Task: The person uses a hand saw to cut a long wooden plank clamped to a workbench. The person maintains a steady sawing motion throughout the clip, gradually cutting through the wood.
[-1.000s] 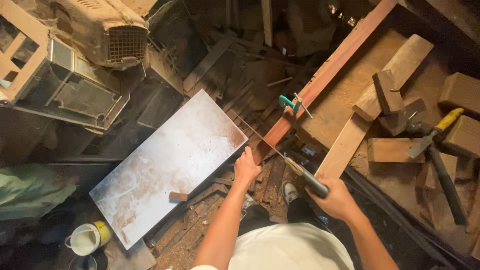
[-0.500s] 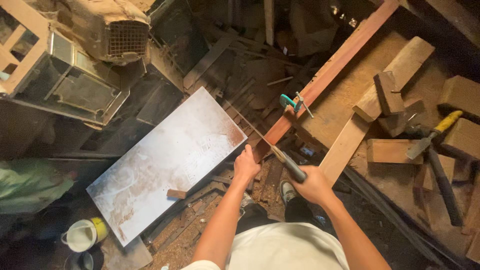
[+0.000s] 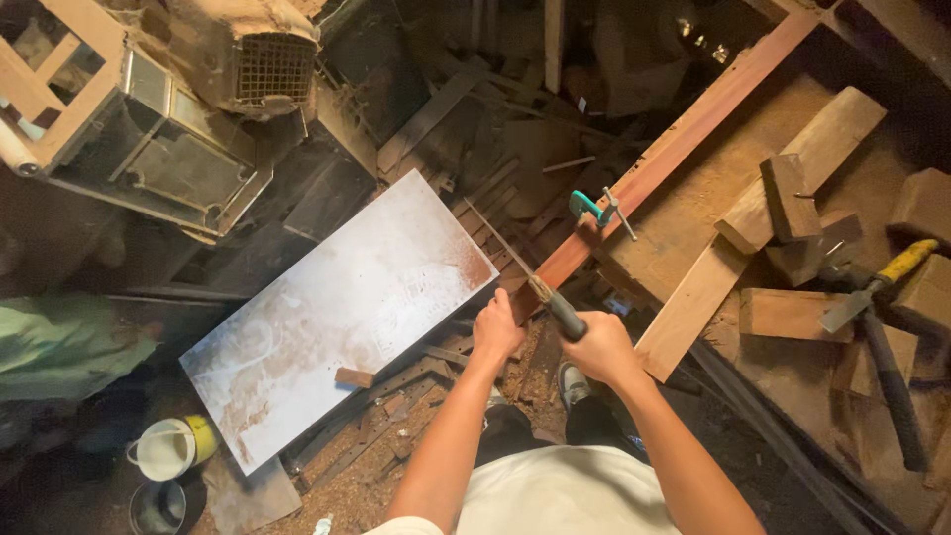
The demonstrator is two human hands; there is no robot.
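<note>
A dim workshop floor strewn with sawdust and offcuts fills the view; at 10 o'clock sits a metal-framed box (image 3: 149,149) with a dusty mesh-fronted casing (image 3: 267,59) beside it; at 8 o'clock a green cloth (image 3: 59,347) lies near a white cup (image 3: 163,448); a pale rectangular board (image 3: 337,307) lies tilted across the middle left, its long axis running from 7 to 1 o'clock, with a small wood block (image 3: 353,376) on its lower edge.

The left hand (image 3: 497,332) is clenched on the near end of a long reddish plank (image 3: 674,149), which runs from the centre out toward 1 o'clock; the right hand (image 3: 599,352) grips the dark handle of a hand saw (image 3: 525,272); the saw's thin blade points toward 11 o'clock and crosses the plank's near end, just beside the left hand.

A teal clamp (image 3: 594,208) bites the plank at its middle, pinning it to the dusty desk (image 3: 693,188); toward 3 o'clock lie pale wood blocks (image 3: 792,208), touching and overlapping; a yellow-handled hammer (image 3: 877,282) rests farther right, beside a dark bar (image 3: 892,386).
</note>
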